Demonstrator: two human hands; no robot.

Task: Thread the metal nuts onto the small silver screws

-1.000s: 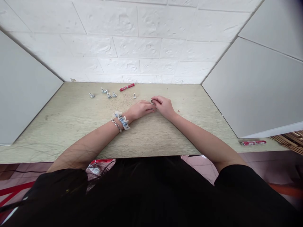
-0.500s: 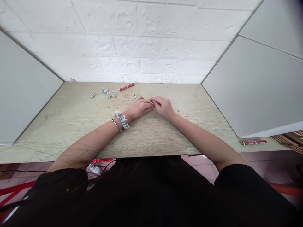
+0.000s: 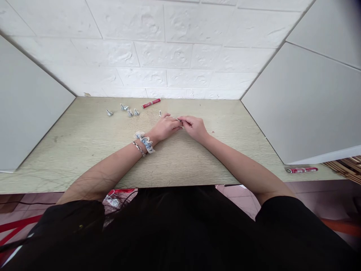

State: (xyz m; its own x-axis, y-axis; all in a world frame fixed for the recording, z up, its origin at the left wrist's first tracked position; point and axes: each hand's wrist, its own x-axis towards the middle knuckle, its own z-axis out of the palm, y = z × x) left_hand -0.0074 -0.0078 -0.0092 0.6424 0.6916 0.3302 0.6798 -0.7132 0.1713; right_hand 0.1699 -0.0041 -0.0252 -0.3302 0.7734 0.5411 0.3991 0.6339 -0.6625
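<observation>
My left hand [image 3: 166,127] and my right hand [image 3: 194,127] meet above the middle of the table. Between their fingertips is a small metal bolt [image 3: 179,120], mostly covered by the fingers. My right hand pinches it with thumb and forefinger, while the fingers of my left hand close on it from the other side. Just behind my left hand stands a loose bolt [image 3: 160,113], its lower part hidden by that hand. Farther left, several silver bolts with wide heads or washers [image 3: 130,112] rest on the tabletop.
A red battery-like tube [image 3: 151,103] lies near the white brick wall [image 3: 180,56]. Another red tube [image 3: 302,170] is at the right front edge, beside a wicker basket [image 3: 345,165]. Grey-white panels [image 3: 31,109] flank the table [image 3: 180,162] on both sides.
The fingers have shifted slightly around the bolt, and less of it shows. My left hand has edged a little up, covering the base of the bolt behind it.
</observation>
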